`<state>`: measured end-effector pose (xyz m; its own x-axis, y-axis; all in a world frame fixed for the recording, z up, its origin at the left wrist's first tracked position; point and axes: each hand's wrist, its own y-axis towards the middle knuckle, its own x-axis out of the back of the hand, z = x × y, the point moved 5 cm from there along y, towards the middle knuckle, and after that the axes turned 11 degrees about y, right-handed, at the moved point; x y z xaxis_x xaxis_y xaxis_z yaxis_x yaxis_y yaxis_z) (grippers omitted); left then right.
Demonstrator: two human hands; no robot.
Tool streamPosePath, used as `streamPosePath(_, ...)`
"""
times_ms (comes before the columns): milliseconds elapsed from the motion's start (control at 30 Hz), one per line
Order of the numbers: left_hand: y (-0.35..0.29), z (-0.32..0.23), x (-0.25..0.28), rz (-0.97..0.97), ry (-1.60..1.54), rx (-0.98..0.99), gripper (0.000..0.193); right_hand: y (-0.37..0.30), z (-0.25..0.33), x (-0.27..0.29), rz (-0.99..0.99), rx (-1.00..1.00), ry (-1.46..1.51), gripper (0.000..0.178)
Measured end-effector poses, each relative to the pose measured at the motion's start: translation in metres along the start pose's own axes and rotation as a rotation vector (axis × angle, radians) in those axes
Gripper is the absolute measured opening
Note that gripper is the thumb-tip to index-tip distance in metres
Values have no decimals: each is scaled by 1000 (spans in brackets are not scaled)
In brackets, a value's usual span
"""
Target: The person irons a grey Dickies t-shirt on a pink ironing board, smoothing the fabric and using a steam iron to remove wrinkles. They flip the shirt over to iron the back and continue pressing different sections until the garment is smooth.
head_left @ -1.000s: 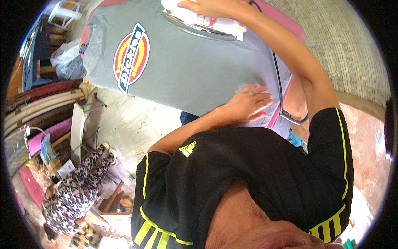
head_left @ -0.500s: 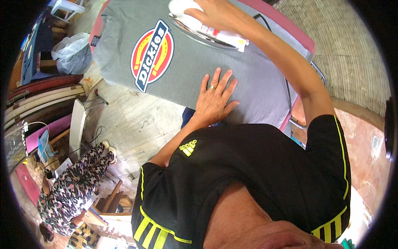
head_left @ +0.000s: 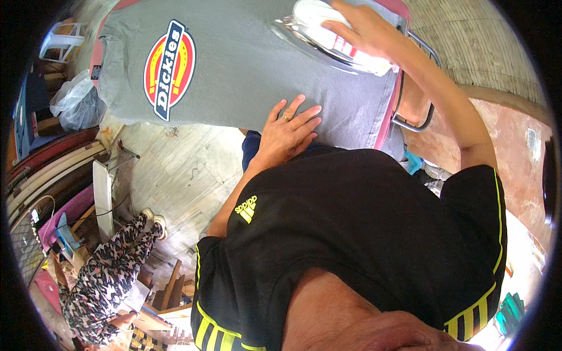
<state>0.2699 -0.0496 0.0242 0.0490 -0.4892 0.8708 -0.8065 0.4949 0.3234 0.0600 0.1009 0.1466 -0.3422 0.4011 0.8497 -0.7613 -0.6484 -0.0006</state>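
The right hand has its fingers clamped on the iron, whose tip points left near the ironing board's right edge, beyond the left hand, fingers slightly apart.

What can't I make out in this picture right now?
All in the head view:
Underside of the iron: turned down toward the grey shirt.
Grip of the right hand: partly hidden by the back of that hand.
Palm of the left hand: hidden by its back.
Pink board: mostly covered by the shirt, its far side cut off by the upper edge.
Head of the other person: mostly cut off below.
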Motion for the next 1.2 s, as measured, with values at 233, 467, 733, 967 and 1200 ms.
streamPosePath(233,-10,-17,3,-90,-190,21,20,-86,-4,9,-80,-90,-11,37)
streamPosePath(467,-22,-8,20,-110,-395,25,8,-52,70,-46,-35,111,121,35)
streamPosePath(733,-35,81,112,-247,-469,427,22,13,113,-81,-38,140,132,34)
streamPosePath(967,-21,164,119,-267,437,536,41,51,99,-58,-197,-104,262,33)
streamPosePath(1200,18,213,158,-79,248,601,28,181,82,-41,-388,139,36,38)
